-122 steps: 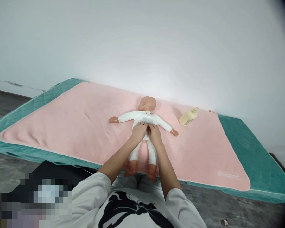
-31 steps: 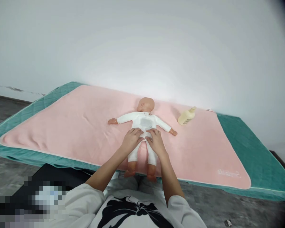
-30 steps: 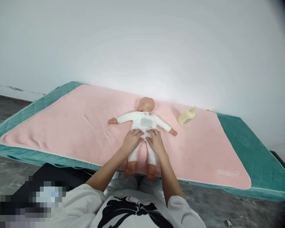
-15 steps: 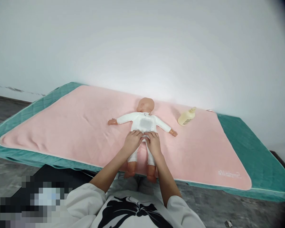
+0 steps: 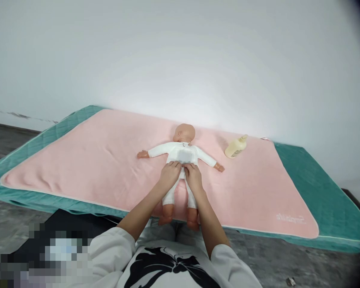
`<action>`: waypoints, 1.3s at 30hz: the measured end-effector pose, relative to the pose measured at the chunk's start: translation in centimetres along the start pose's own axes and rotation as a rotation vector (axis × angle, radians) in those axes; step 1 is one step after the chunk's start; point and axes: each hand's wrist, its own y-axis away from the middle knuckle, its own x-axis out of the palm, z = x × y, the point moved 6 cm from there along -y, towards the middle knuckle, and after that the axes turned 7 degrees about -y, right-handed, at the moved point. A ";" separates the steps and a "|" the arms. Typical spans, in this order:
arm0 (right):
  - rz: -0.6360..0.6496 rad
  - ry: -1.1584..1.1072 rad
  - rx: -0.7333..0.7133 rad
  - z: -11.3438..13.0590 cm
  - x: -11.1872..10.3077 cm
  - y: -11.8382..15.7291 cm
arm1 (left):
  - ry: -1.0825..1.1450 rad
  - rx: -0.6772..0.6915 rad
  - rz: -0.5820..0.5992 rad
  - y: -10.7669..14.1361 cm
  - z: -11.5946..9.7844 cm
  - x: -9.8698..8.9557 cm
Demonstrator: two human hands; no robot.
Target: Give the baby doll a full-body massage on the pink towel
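A baby doll [image 5: 182, 150] in a white long-sleeved suit lies stretched out on its front, its bald head turned to one side and its arms spread. On its back is a grey rectangular panel [image 5: 185, 156]. My left hand [image 5: 171, 173] presses on the doll's lower back just below that panel, fingers bent and drawn together. Close beside it, my right hand [image 5: 193, 175] holds the same spot, its fingers also curled in on the doll's back. Both thumbs are hard to make out. The bare feet of the doll point toward me.
A pale yellow pump bottle [image 5: 235, 147] lies tilted to the right of the doll. Beneath everything is a pink mat [image 5: 252, 196] over a green padded bed [image 5: 321, 180], set against a white wall [image 5: 180, 60]. A dark object [image 5: 60, 224] is at lower left, partly blurred out.
Both my hands have slid slightly up the doll's back toward the grey panel, and their fingers are more bent. The doll and the bottle stay in place.
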 end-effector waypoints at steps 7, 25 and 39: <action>-0.053 -0.004 -0.100 0.6 -1.3 -1.2 | 0.104 -0.021 -0.137 -0.5 0.3 -1.1; 0.024 0.037 -0.118 -0.3 -0.9 -3.9 | 0.147 -0.024 -0.146 -2.4 0.5 -0.3; 0.092 0.057 -0.104 -0.8 0.3 -4.8 | 0.125 -0.015 -0.038 -4.3 0.2 0.3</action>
